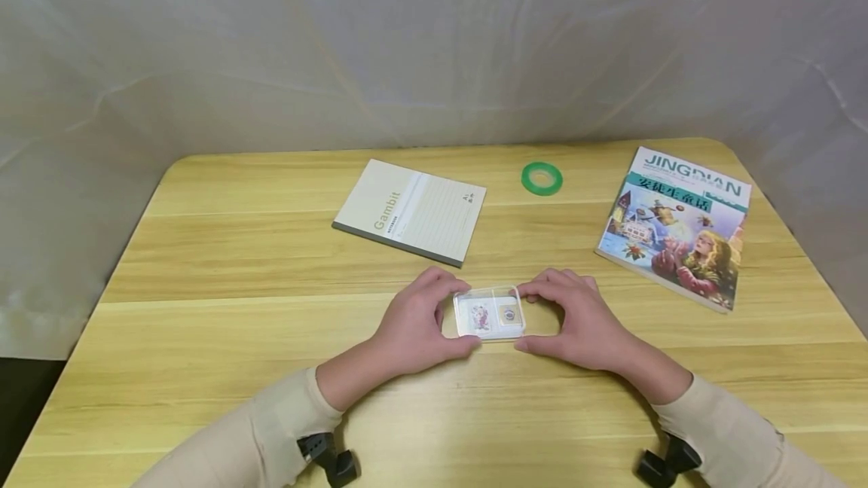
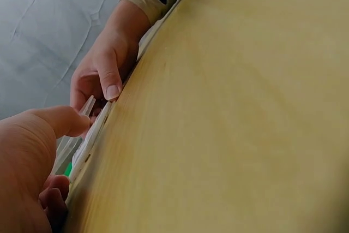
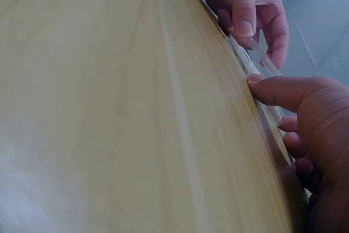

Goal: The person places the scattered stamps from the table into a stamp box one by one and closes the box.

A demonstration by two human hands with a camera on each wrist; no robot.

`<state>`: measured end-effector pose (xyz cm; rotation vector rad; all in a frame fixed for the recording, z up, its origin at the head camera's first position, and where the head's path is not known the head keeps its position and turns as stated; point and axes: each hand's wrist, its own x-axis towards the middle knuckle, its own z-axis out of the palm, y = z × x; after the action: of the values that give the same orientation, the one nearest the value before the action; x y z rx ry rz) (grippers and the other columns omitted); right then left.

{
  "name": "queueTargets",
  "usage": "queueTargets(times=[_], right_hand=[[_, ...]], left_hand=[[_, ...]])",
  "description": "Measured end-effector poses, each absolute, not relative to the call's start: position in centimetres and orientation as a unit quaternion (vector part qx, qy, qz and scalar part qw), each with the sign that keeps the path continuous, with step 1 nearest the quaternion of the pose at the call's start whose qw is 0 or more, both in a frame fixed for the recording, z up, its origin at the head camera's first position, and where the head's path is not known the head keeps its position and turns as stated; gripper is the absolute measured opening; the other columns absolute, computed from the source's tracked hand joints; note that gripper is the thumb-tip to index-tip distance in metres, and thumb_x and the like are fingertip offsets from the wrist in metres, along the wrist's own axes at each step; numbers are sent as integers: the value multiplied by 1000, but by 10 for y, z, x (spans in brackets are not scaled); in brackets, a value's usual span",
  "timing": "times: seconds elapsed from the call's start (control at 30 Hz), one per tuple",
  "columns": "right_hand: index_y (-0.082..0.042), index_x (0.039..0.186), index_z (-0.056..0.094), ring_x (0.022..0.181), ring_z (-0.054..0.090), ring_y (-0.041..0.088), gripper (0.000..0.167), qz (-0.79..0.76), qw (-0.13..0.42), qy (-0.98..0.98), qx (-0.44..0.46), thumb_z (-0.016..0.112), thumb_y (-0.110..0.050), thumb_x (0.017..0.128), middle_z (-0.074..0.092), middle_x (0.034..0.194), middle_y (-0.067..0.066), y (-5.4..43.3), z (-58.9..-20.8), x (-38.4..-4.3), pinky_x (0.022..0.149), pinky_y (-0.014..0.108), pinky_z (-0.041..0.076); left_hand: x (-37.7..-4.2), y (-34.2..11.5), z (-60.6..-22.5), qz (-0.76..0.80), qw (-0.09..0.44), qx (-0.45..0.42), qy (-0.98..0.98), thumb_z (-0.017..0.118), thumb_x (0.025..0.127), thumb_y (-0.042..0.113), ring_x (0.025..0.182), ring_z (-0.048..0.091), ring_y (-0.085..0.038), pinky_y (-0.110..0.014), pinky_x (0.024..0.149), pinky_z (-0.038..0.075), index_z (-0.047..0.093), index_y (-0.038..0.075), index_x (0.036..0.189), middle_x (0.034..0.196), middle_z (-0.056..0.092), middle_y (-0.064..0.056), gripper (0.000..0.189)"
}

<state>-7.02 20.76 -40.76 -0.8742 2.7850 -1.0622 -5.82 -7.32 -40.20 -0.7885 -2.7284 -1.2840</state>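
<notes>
The fingers of your left hand [image 1: 422, 322] and right hand [image 1: 579, 318] pinch opposite ends of the clear, rectangular plastic box [image 1: 491, 315]; its long axis spans between them, neither hand nearer.

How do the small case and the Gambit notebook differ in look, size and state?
The small case has a see-through top; the Gambit notebook has an opaque beige cover. The small case is smaller than the Gambit notebook. The left hand and right hand hold the small case; the Gambit notebook lies untouched on the table. Both are roughly rectangular.
</notes>
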Motion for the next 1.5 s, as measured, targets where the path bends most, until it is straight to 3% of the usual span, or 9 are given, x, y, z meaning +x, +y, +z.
queueTargets(times=[0.7, 1.17, 1.5], right_hand=[[-25, 122, 69, 99, 51, 12, 60, -342, 14, 894, -288, 88, -51, 71, 59, 102, -14, 208, -407, -71, 79, 39, 26], [-25, 122, 69, 98, 50, 12, 62, -346, 15, 893, -287, 88, -53, 70, 58, 101, -15, 208, -407, -71, 78, 39, 27], [-26, 124, 67, 96, 50, 10, 64, -352, 8, 890, -289, 89, -51, 70, 57, 97, -15, 208, -407, -70, 79, 38, 27]], left_hand=[[-60, -72, -407, -368, 9, -264, -891, 91, 66, 41, 73, 48, -3, -24, 60, 44, 70, 11, 118, 111, 56, 8, 64], [-59, -71, -407, -356, 1, -259, -898, 90, 66, 42, 90, 56, -6, -27, 71, 47, 70, 12, 119, 112, 57, 7, 64], [-60, -70, -408, -349, 1, -261, -900, 90, 67, 44, 89, 56, -6, -27, 71, 47, 70, 13, 120, 112, 57, 7, 64]])
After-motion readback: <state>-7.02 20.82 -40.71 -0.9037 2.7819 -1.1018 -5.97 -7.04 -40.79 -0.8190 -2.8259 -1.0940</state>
